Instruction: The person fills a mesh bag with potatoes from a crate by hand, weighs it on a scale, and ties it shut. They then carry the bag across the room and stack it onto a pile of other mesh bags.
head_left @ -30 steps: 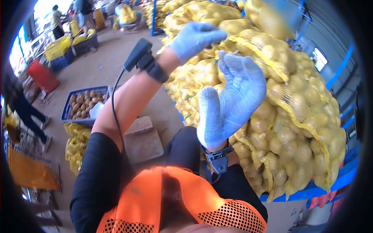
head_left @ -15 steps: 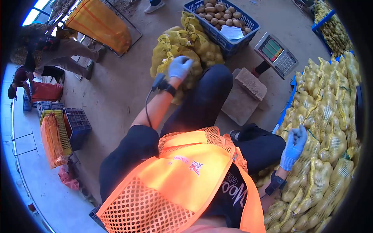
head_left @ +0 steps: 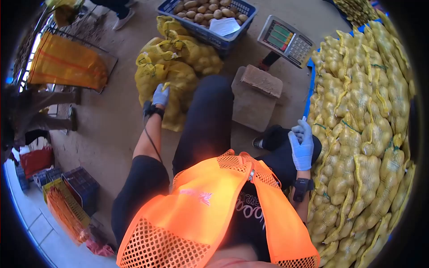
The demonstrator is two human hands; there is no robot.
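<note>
My left hand (head_left: 161, 96) is closed on the gathered yellow top of a mesh sack, at the near side of a group of yellow mesh sacks (head_left: 181, 73) filled with potatoes. It wears a pale glove. My right hand (head_left: 301, 140), also gloved, is raised over my right knee, beside the large stack of filled mesh sacks (head_left: 344, 147). Its fingers are partly curled, and a small pale item seems to stick up at the fingertips, too small to make out.
A blue crate (head_left: 243, 33) of loose potatoes stands beyond the sacks. Right of it is a scale (head_left: 286, 40) with a brick-like block (head_left: 262, 81) on its platform. An orange bag (head_left: 67, 62) hangs on a frame at the left. Another person's legs (head_left: 49, 105) show below it.
My left hand has moved down and closed on a sack top. My right hand has turned and its fingers have shifted. The whole view has swung, so the surroundings sit further left.
</note>
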